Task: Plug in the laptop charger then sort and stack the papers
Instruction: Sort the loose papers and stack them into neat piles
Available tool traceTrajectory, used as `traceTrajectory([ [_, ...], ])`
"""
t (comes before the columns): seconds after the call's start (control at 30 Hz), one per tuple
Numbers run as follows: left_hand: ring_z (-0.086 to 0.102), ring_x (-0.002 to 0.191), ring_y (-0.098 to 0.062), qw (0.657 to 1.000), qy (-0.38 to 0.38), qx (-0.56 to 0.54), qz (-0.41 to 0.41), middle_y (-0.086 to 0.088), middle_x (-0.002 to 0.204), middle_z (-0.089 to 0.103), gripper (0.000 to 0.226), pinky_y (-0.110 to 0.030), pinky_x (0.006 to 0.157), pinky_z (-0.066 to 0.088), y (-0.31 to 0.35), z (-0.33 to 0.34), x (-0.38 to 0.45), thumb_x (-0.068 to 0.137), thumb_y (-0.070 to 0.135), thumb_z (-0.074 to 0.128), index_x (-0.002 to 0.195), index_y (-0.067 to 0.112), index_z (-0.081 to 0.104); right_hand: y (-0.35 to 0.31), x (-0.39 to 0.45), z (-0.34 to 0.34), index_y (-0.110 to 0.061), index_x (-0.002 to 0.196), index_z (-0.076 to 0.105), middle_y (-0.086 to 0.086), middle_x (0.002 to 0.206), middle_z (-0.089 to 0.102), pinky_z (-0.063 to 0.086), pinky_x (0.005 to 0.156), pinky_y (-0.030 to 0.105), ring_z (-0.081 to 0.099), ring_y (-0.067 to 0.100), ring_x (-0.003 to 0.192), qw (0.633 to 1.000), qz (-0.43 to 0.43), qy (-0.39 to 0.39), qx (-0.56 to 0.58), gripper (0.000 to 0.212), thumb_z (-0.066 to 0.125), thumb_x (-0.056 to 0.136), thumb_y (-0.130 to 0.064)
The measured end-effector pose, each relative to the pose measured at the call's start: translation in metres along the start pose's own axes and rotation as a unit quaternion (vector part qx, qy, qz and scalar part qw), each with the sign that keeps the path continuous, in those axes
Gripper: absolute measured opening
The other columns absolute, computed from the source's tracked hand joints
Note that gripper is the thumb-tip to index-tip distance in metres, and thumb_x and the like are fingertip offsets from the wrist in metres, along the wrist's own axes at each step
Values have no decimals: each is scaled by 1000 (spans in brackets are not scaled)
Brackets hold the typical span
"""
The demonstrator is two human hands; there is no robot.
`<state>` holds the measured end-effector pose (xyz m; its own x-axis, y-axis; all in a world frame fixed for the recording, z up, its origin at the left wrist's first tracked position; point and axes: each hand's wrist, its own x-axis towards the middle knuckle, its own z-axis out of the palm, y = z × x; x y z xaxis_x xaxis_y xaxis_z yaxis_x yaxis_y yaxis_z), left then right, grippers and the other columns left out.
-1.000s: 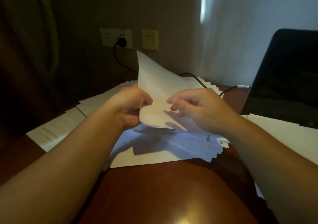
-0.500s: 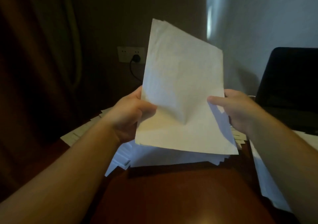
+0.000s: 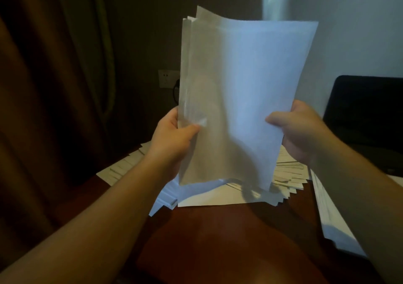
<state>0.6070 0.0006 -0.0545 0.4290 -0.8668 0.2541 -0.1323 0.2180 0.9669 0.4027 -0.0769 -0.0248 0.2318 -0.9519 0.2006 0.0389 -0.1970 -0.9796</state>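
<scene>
front: bare desk (image 3: pixel 218 240) free | beyond: loose papers (image 3: pixel 218 196) spread | right: laptop (image 3: pixel 366 113) blocks

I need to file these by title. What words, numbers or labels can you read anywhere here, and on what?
None can be read.
Held sheets: blank side faces the camera.
Spread papers on the table: dark printed lines, too small and blurred.
Wall outlet: no legible marking.

The sheaf of paper (image 3: pixel 239 100) at twelve o'clock is plain white, shading bluish toward one o'clock and grey at its lower left. The loose sheets (image 3: pixel 290 174) beneath are white with faint dark printed lines. The table (image 3: pixel 218 235) is reddish-brown. At three o'clock the laptop (image 3: pixel 366 113) is black; the curtain (image 3: pixel 54 87) at nine o'clock is brown.
</scene>
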Motion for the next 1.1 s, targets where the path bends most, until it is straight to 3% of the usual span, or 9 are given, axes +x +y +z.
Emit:
traceTrajectory([
  [0.07,62,104,-18,1000,10,-12,1,7,113,63,37,-38,80,58,3,-1,-7,96,26,64,131,32,53,-11,-12,-2,-22,95,64,-2,97,73,57,80,39,71,21,91,1000,-20,18,-3,33,52,92,9],
  [0.2,58,109,-21,999,16,-37,2,5,118,59,42,-51,95,53,9,-1,-25,98,22,61,137,30,49,-27,-41,-11,-26,93,62,-10,87,71,55,57,21,71,8,76,997,-68,42,-8,33,55,92,6],
  [0.33,59,110,-19,999,-1,-44,19,9,117,58,43,-43,88,57,5,7,-51,97,22,61,136,32,47,-23,-76,-19,-28,98,64,-9,95,72,56,65,25,71,13,86,993,-83,86,-21,35,56,91,6],
  [0.43,58,110,-15,999,-14,-25,17,13,118,57,43,-33,80,57,-9,14,-69,96,25,63,134,34,46,-5,-99,-24,-29,96,63,-12,89,73,55,62,21,71,5,82,989,-84,118,-8,39,54,91,9],
  [0.6,55,120,-27,999,-18,34,-37,5,126,54,57,-54,98,52,-30,22,-90,95,28,65,147,23,41,29,-123,-29,-31,99,64,-11,93,74,54,69,29,71,13,89,993,-33,113,-15,30,59,94,-2],
  [0.8,57,114,-23,999,-19,27,-34,10,115,57,50,-51,97,53,-20,27,-91,97,20,63,143,25,45,27,-127,-33,-34,90,65,-15,89,72,53,73,31,68,12,91,989,-16,138,-53,26,55,98,-11],
  [0.9,58,98,-12,997,-45,59,8,16,106,56,48,-43,91,54,-5,30,-83,98,19,60,143,28,45,17,-127,-39,-33,87,63,-14,87,70,53,69,29,68,11,86,986,-18,151,-64,26,55,98,-11],
  [1.0,59,104,-16,993,-76,89,34,15,109,59,44,-46,94,54,7,36,-71,97,21,63,139,29,50,10,-127,-50,-30,86,61,-11,88,70,51,62,26,67,11,78,984,1,166,-65,24,54,97,-9],
  [1.1,61,108,-20,984,-119,125,37,11,112,61,35,-50,96,53,16,48,-65,96,23,65,128,32,55,8,-131,-62,-26,95,63,-6,97,69,55,74,38,66,19,89,981,45,178,-59,19,54,97,-10],
])
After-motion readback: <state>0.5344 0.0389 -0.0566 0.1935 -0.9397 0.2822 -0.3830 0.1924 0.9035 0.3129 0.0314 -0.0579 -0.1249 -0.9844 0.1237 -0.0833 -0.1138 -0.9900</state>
